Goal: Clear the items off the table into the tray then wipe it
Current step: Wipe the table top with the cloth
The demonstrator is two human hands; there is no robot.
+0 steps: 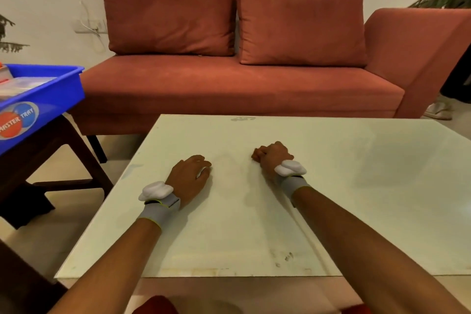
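Our left hand lies palm down on the table, fingers loosely curled and slightly spread, and we see nothing under it or in it. Our right hand is curled into a loose fist with the knuckles resting on the glass, thumb side turned toward the left hand; whether anything sits inside that fist we cannot tell, since the fingers hide the palm. The two hands are near each other around the middle of the table, not touching.

Each wrist carries a grey band with a white lump strapped on top; both forearms reach in from the bottom edge, bare.

The table is pale and glossy, with faint smears across the top, a few dark marks near the front edge and a small smudge at the far edge.

The tray is blue, off to the left and apart from the table, standing on a dark wooden stool. Its side bears a round label reading "MASTER TRAY". Some things lie inside it, but they are blurred and cut off by the frame.

Behind the table stands a red sofa with two cushions against a pale wall.
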